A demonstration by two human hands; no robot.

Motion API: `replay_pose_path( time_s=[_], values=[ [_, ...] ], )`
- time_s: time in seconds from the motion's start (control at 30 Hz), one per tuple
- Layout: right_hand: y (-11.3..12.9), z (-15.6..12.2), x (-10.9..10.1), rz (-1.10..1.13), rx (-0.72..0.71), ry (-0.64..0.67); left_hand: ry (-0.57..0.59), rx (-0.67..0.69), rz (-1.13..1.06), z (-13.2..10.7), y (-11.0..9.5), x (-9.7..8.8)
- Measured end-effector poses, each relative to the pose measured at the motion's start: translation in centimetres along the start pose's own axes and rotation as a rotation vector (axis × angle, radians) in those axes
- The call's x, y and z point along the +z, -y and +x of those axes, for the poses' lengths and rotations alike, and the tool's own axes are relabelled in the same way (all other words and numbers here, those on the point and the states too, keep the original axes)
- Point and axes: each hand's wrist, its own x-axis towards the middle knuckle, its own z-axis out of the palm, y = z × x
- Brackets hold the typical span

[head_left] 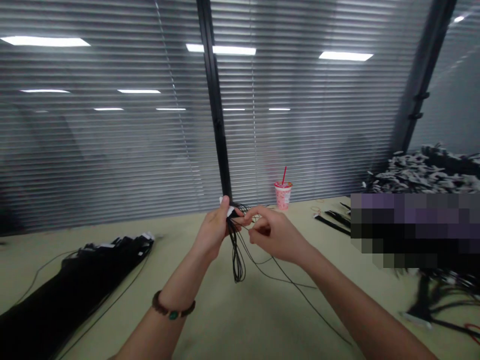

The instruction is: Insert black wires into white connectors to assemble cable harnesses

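Note:
My left hand (210, 231) is closed around a bundle of thin black cables (237, 262), thumb up, just above the middle of the table. A white piece (230, 211), perhaps a label or connector, shows beside the thumb. Looped cable hangs below the fingers, and loose strands trail to the lower right. Close against the bundle, my right hand (280, 235) has its fingers curled in a pinch at the thin black strands. Its fingertips partly hide what they grip.
On the left lies a thick pile of black cables (93, 270) with white ends. A large cable heap (431, 172) stands at right, partly pixelated. Several black strips (333, 224) lie before it. A pink cup (283, 195) with a straw stands near the blinds (311, 135).

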Motion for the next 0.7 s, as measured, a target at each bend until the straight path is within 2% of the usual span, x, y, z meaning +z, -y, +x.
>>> replay_pose_path(
  time_s=[0.07, 0.13, 0.2, 0.27, 0.4, 0.5, 0.6, 0.7],
  values=[
    [0.4, 0.0, -1.4, 0.331, 0.104, 0.134, -0.014, -0.094, -0.091, 0.3, 0.1, -0.3],
    [0.6, 0.0, -3.2, 0.667, 0.180, 0.180, -0.022, -0.176, -0.175, 0.7, 0.2, -0.8],
    [0.6, -0.2, -5.0, 0.926, 0.174, 0.098, -0.013, -0.223, -0.219, 1.1, 0.4, -1.2],
    [0.5, -0.4, -6.8, 1.063, 0.116, -0.053, 0.021, -0.268, -0.250, 1.5, 0.8, -1.7],
    [0.0, -0.7, -9.2, 1.028, 0.007, -0.348, 0.063, -0.421, -0.305, 1.9, 2.8, -2.4],
    [-0.6, -0.3, -9.6, 0.929, -0.037, -0.431, 0.073, -0.561, -0.335, 0.5, 5.1, -3.2],
    [-2.0, 0.6, -7.8, 0.805, -0.005, -0.350, 0.065, -0.666, -0.396, -2.5, 7.3, -4.3],
    [-4.1, 1.1, -3.6, 0.632, 0.134, -0.140, 0.069, -0.799, -0.474, -5.8, 9.0, -5.3]
  ],
)
